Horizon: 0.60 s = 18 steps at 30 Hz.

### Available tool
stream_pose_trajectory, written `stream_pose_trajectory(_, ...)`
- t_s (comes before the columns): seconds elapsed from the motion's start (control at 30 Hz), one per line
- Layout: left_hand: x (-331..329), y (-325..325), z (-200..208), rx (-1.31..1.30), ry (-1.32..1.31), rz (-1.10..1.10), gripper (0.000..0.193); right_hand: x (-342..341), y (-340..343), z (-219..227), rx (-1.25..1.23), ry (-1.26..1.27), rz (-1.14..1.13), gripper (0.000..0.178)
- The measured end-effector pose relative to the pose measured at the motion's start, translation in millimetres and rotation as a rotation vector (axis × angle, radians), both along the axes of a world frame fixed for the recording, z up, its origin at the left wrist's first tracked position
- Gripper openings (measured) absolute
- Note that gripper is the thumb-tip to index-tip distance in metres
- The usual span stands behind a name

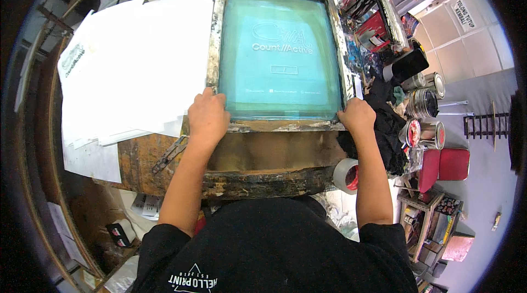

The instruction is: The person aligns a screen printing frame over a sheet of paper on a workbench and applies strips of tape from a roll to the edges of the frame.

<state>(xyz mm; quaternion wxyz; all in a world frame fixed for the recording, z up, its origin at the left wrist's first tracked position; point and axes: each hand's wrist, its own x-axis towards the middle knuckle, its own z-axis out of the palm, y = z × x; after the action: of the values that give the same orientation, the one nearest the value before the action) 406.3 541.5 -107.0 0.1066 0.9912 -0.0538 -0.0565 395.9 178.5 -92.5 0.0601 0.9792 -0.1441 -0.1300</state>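
A screen printing frame (214, 46) with worn, paint-stained edges lies on the worktable in front of me. Its mesh (280, 80) is blue-green and carries a pale stencil of lettering and a small rectangle. My left hand (209, 117) is closed on the near left corner of the frame, fingers curled over the edge. At the near right corner, my right hand (358, 116) grips the frame the same way. White paper sheets (137, 68) are stacked to the left, right up against the frame; a dark print shows on the top sheet's left side.
A metal hand tool (170, 154) lies beside my left forearm. Near my right forearm are a tape roll (346, 176) and black cloth (387, 128). A dark phone (410, 64) and several paint cans (421, 103) stand farther right. The brown wooden table (140, 164) has a curved near edge.
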Motion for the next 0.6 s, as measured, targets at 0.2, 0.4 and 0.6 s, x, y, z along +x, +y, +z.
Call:
stream_pose_trajectory(0.2,6,-6,-1,0.065,0.052,0.043,0.018,9,0,-11,-0.038,-0.027,-0.068,0.023)
stream_pose_trajectory(0.4,9,-6,-1,0.098,0.049,0.005,0.018,19,11,-5,-0.107,0.042,-0.046,0.024)
stream_pose_trajectory(0.6,10,-10,-8,0.126,0.03,0.012,0.018,27,9,-11,-0.131,0.071,-0.02,0.023)
